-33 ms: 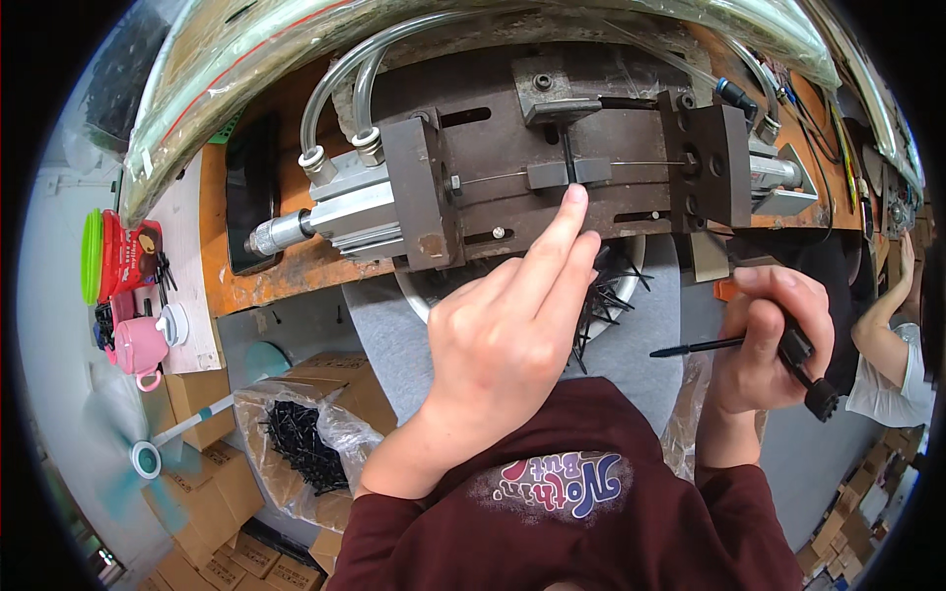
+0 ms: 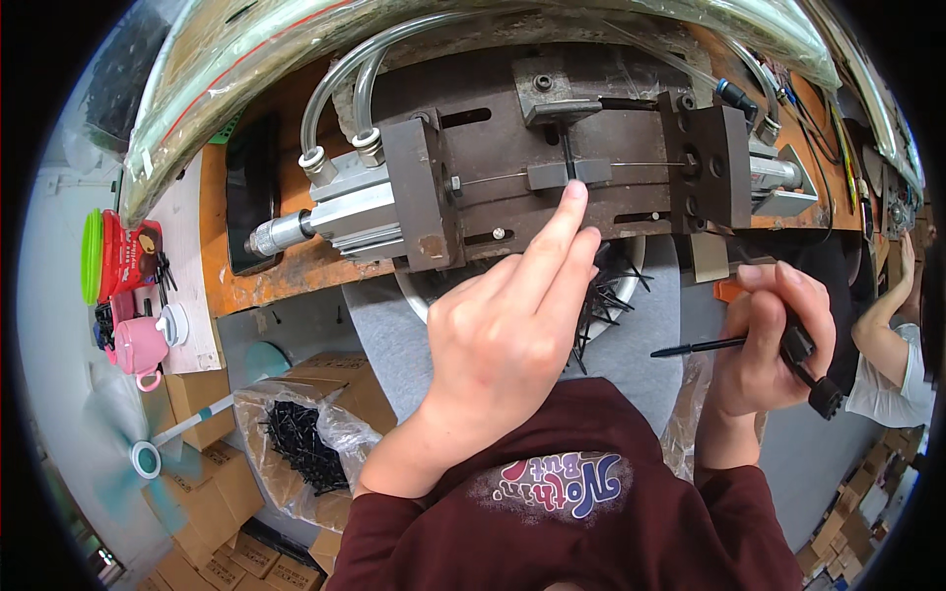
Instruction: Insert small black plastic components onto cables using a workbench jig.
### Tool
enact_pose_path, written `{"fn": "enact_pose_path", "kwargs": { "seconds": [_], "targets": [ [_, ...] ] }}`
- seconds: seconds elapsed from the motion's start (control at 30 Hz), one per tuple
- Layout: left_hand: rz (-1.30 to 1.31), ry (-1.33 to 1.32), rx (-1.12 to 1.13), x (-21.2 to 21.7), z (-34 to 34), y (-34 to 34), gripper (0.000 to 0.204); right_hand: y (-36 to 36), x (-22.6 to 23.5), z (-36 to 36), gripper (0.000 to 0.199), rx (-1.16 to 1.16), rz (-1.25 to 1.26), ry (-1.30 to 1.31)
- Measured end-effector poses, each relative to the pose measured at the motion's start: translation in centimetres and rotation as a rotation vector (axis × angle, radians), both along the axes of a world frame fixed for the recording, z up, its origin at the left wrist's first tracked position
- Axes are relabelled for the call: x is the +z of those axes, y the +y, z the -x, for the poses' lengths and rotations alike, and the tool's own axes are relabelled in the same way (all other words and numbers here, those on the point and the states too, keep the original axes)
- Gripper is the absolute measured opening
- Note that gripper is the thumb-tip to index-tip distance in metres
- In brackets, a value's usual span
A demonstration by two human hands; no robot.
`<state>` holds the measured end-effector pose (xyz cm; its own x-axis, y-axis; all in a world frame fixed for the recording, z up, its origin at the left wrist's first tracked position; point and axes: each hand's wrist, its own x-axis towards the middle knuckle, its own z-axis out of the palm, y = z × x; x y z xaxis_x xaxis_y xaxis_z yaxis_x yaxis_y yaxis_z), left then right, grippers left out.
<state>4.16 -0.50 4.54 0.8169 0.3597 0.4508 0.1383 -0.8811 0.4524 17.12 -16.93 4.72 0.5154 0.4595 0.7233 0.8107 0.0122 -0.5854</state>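
Note:
My left hand reaches over the front of a dark metal fixture, index and middle fingers stretched out. Its index fingertip touches the near end of a thin black rod, which lies between small grey blocks. A metal block stands at the rod's far end. Off to the right, my right hand is closed around several black mascara wands. One slim mascara wand sticks out to the left, its bristled tip free. Thicker black ends show below the fingers; the palm hides the rest.
Air cylinders with clear hoses flank the fixture. A white tub of black wands sits below it. At the left are a bag of black pieces, a fan, a pink cup and cartons. Another person's arm shows far right.
My right hand and the wands in it have shifted very slightly. My left hand stays at the rod.

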Motion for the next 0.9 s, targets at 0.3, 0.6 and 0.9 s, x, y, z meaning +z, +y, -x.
{"fn": "enact_pose_path", "kwargs": {
  "seconds": [0.3, 0.6, 0.9],
  "targets": [
    [0.009, -0.037, -0.002, -0.2, -0.7, 0.4, 0.027, -0.3, 0.3, 0.8, 0.034, 0.111, 0.061, 0.039],
    [0.682, -0.250, -0.299, 2.3, 1.0, 0.1, 0.049, 1.1, 0.8, 0.6, 0.063, 0.143, 0.299, -0.310],
    [0.548, -0.228, -0.274, 2.8, 1.1, -1.2, 0.039, 3.3, -0.5, 0.4, 0.055, 0.251, 0.164, -0.237]
  ]
}}
